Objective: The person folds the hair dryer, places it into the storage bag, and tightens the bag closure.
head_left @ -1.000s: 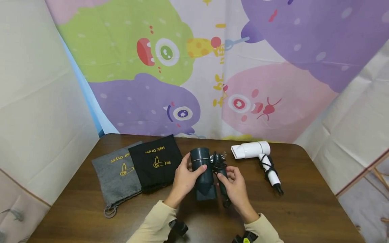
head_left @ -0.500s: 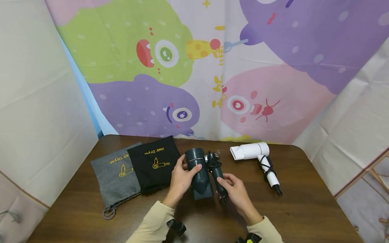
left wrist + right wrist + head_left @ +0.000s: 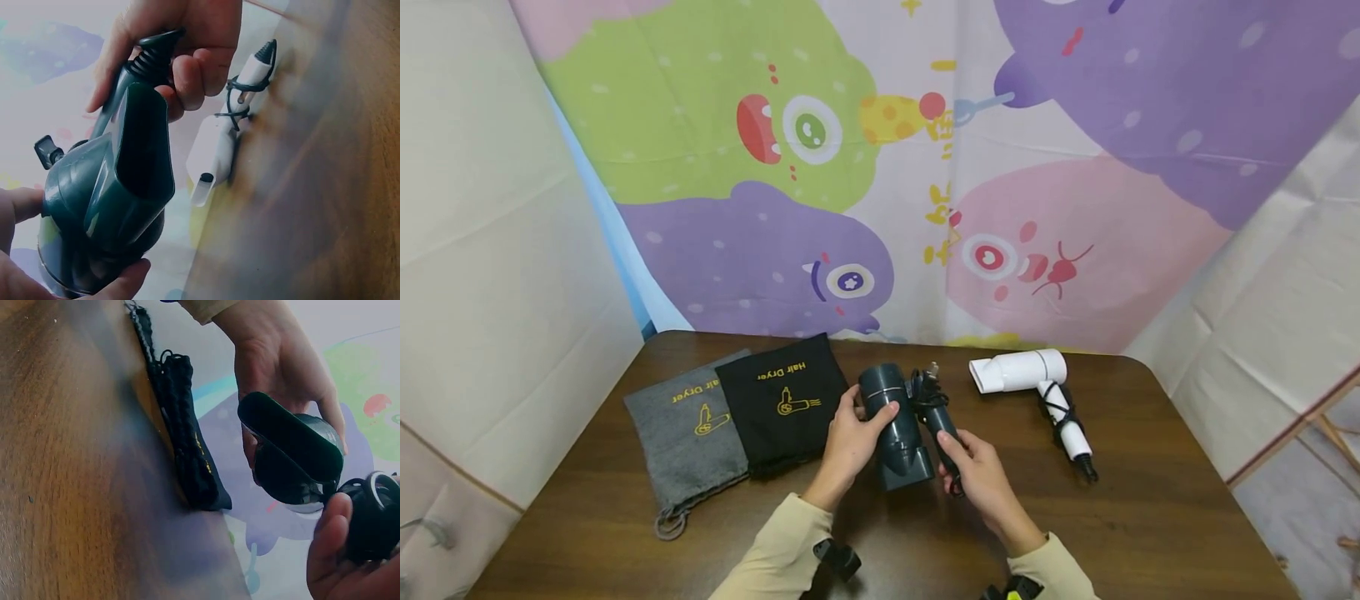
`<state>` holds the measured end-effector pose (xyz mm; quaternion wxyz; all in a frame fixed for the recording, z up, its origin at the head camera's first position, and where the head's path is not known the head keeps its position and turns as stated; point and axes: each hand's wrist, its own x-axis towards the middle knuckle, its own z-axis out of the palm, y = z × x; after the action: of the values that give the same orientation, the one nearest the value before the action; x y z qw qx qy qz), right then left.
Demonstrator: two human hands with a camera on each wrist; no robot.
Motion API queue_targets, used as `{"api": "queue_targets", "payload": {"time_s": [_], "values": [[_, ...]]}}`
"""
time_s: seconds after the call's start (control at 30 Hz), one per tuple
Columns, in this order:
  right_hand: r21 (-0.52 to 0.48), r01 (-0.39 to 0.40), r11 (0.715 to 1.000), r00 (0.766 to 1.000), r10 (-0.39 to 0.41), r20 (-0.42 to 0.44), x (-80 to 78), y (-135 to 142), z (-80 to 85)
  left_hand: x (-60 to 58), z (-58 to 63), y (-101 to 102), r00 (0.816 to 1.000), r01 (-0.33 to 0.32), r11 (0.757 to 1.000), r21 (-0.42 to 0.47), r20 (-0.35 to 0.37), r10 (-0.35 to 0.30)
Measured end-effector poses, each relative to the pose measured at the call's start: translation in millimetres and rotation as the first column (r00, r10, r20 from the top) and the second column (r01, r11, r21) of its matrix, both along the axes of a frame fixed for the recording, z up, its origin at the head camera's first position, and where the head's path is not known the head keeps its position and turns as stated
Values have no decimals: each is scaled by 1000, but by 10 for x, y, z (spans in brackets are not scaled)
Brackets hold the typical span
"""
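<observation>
A dark green hair dryer (image 3: 891,429) is held up over the middle of the table in both hands. Its barrel lies in the grip of my left hand (image 3: 847,446), thumb across the top. My right hand (image 3: 983,481) holds the handle near its lower end, where the ribbed cord guard (image 3: 150,65) shows in the left wrist view. The flat nozzle (image 3: 906,469) points back toward my body; its wide slot (image 3: 290,434) faces the right wrist camera. A dark cord (image 3: 931,392) is bundled around the handle near the barrel, with metal plug prongs at the top.
A white hair dryer (image 3: 1018,371), cord wound around its handle, lies to the right on the brown table (image 3: 1120,533). On the left, a black drawstring pouch (image 3: 786,417) overlaps a grey one (image 3: 688,442). A cartoon cloth (image 3: 917,208) hangs behind the table.
The dark green hair dryer has shifted slightly left and turned, its nozzle now showing more in line with the barrel. The right hand slid lower along the handle; the left hand keeps its grip.
</observation>
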<state>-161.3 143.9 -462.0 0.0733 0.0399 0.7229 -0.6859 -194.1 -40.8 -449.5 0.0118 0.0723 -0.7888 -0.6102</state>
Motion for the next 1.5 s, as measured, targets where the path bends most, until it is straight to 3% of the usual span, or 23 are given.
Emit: {"api": "queue_targets", "payload": {"time_s": [0.2, 0.6, 0.9, 1.2, 1.43, 1.5], "values": [[-41, 74, 996, 997, -74, -5, 1, -8, -14, 13, 23, -19, 996, 85, 996, -8, 17, -85], [-77, 101, 992, 995, -101, 2, 1, 4, 17, -41, 27, -138, 981, 195, 970, -148, 9, -196], [-61, 118, 991, 993, -116, 33, -17, 48, 23, -106, 43, -211, 975, 217, 943, -254, 5, -223], [-46, 114, 992, 993, -113, 26, 0, 61, 21, -137, 69, -384, 955, 270, 879, -392, -7, -297], [-43, 107, 993, 994, -107, 23, 4, 73, 18, -142, 56, -504, 952, 270, 843, -465, -5, -307], [-44, 108, 993, 994, -107, 21, 12, 79, 18, -149, 50, -542, 951, 266, 823, -501, -3, -309]]}}
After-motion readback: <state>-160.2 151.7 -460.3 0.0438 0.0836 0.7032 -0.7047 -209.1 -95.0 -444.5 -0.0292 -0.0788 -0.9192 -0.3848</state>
